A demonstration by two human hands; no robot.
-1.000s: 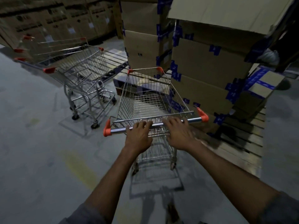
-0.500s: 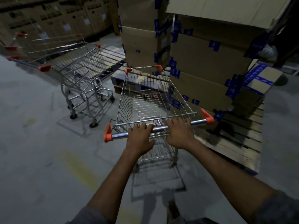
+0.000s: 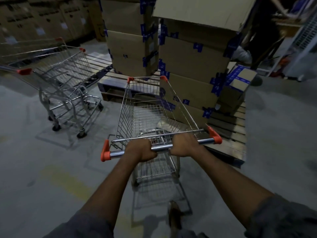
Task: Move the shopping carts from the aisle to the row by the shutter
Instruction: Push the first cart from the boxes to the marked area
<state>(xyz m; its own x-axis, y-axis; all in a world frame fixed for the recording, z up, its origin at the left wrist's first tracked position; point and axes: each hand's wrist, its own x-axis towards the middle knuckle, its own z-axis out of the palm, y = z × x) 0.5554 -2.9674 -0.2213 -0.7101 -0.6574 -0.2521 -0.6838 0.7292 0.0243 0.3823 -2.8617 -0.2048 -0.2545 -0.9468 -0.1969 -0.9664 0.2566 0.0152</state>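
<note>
Chrome wire and orange corner caps fill the head view: a silver wire shopping cart (image 3: 151,117) stands right in front of me on the grey concrete floor (image 3: 42,169). Both hands are clamped on its chrome handle bar (image 3: 161,147). My left hand (image 3: 139,149) and right hand (image 3: 186,145) sit near the middle, fingers curled over the tube, a short stretch of bar bare between them. The cart's right side is just beside a stack of brown cardboard boxes (image 3: 193,66) with blue tape, on a wooden pallet (image 3: 228,134). Well apart to my left, nested wire carts (image 3: 65,79) stand together.
</note>
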